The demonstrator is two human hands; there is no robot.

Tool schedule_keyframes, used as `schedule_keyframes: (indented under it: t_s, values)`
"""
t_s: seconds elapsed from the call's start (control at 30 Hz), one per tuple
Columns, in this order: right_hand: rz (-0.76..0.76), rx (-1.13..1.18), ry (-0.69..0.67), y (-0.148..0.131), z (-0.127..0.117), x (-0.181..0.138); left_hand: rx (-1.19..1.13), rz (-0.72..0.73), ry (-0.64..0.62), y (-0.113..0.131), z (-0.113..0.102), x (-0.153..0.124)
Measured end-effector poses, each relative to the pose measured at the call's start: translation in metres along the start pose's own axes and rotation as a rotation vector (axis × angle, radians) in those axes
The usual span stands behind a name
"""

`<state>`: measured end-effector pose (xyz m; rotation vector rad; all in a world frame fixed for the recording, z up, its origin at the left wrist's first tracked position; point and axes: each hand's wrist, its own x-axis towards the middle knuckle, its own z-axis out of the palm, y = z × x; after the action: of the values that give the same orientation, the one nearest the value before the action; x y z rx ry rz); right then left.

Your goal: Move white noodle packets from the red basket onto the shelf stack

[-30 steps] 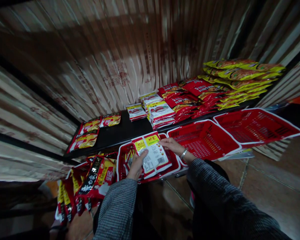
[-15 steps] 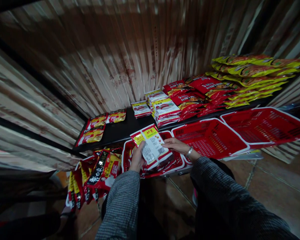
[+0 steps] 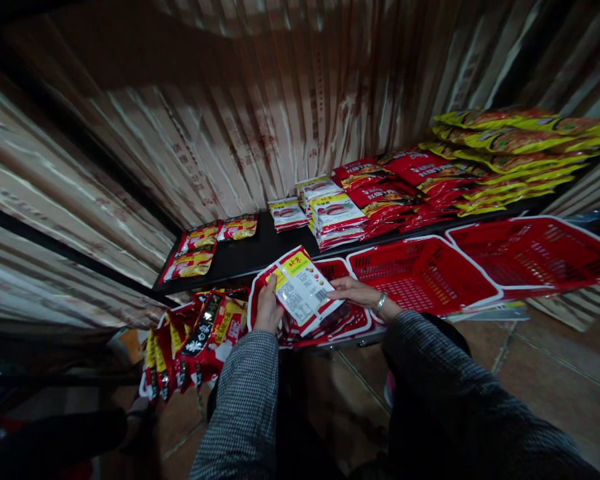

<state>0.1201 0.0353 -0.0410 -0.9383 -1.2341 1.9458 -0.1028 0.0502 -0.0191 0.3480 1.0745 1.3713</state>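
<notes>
Between my hands is a flat food packet point(image 3: 304, 291), white with a yellow and red top end. Its printed back, with a barcode, faces up. My left hand point(image 3: 269, 311) grips the packet's left edge, thumb on top. On the opposite edge, my right hand point(image 3: 354, 292) pinches the packet; a metal bracelet point(image 3: 379, 303) is on that wrist. The packet is above a red basket point(image 3: 364, 325) with a white rim, which holds more packets, partly hidden. Similar white packets point(image 3: 336, 212) are stacked on the black shelf point(image 3: 237, 259) just beyond.
Red packets point(image 3: 385, 198) and yellow bags point(image 3: 520, 160) are piled along the shelf's right side. A few red-yellow packets point(image 3: 193, 261) lie at its left end. Two red baskets point(image 3: 425, 273) stand at right. Large noodle-like bags point(image 3: 215, 333) fill the lower left. Another person's dark sleeve point(image 3: 55, 440) is at bottom left.
The view has shifted slightly. My left hand has slid up the packet's left edge, and the packet lies flatter, its crease no longer showing. My right hand stays at the right edge.
</notes>
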Motion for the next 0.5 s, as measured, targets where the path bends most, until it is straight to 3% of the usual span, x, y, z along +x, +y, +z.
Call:
schedule_keyframes:
  t_s: [0.13, 0.3, 0.5]
  values:
    - [-0.022, 0.013, 0.004, 0.001, 0.0, 0.001, -0.01, -0.017, -0.016, 0.002, 0.002, -0.005]
    - [-0.09, 0.019, 0.09, 0.001, -0.004, 0.001, 0.088, -0.071, -0.172, -0.013, 0.004, -0.025]
    - [-0.124, 0.0, 0.134, 0.001, -0.009, 0.003, 0.282, 0.015, -0.252, -0.028, -0.002, -0.037]
